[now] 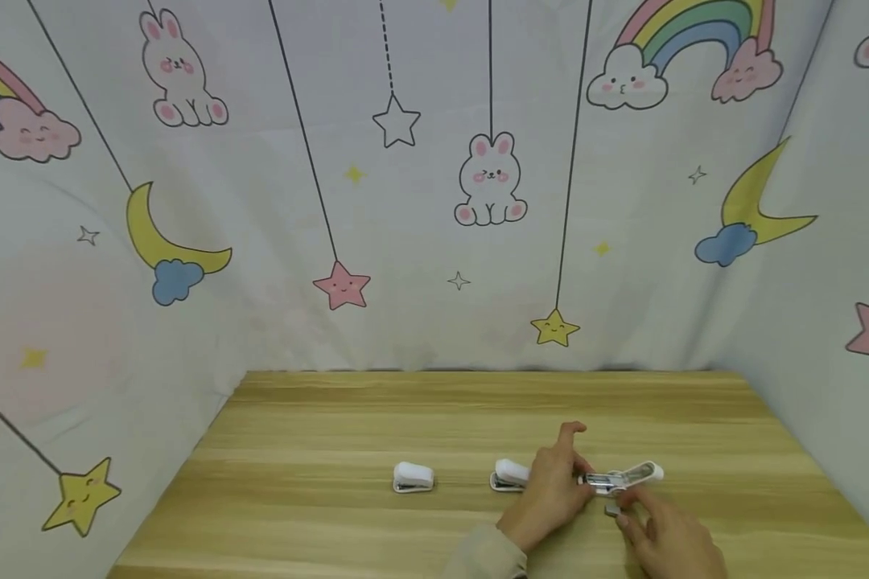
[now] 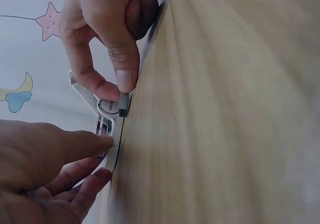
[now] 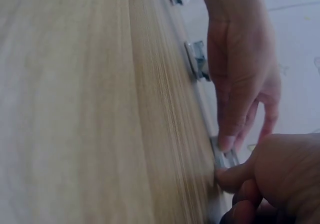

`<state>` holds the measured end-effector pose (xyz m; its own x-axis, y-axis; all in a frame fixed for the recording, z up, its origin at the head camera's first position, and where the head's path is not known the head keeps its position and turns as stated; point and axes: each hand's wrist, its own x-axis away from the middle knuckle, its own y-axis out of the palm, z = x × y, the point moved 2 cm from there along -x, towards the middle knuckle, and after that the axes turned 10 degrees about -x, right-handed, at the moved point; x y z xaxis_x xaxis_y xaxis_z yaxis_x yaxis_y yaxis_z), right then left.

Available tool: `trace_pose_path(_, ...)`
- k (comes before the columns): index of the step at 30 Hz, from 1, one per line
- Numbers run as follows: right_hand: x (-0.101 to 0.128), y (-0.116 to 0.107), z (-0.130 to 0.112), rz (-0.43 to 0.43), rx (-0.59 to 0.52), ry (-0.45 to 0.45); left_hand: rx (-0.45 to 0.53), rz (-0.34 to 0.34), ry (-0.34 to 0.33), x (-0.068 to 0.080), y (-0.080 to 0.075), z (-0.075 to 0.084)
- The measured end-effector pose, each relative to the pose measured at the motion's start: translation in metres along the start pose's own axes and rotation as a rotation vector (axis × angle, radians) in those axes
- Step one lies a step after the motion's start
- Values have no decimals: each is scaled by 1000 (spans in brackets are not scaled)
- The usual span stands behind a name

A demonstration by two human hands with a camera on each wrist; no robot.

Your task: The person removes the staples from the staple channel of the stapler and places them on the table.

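A white mini stapler [image 1: 643,473] lies opened out on the right part of the table, its top swung back and its metal channel exposed. My left hand [image 1: 549,487] grips the front end of its base between thumb and fingers. Beside the stapler's near side, my right hand [image 1: 672,537] pinches a small grey strip of staples [image 1: 611,511] between thumb and index finger. From the left wrist, this staple strip [image 2: 124,104] shows close to the hinge end of the stapler. In the right wrist view the fingers hide most of the strip.
Two more white staplers stand closed on the wooden table [image 1: 319,515]: one stapler [image 1: 413,477] left of centre, another stapler [image 1: 508,474] partly behind my left hand. A printed cloth [image 1: 420,322] with stars and rabbits hangs along the table's back and sides.
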<state>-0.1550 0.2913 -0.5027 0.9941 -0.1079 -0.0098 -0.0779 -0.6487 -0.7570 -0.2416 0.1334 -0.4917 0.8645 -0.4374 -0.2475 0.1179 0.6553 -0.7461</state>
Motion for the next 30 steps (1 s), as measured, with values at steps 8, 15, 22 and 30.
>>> trace_pose_path(8,4,1,-6,113,-43,-59,-22,-30,33,0,-4,2)
trace_pose_path(15,11,1,-18,328,-153,-192,42,-30,38,5,-34,-2)
trace_pose_path(22,3,13,-47,273,-334,-263,192,-47,59,20,-100,-44)
trace_pose_path(30,-35,47,-81,210,-311,-647,406,-133,-50,43,-110,-93)
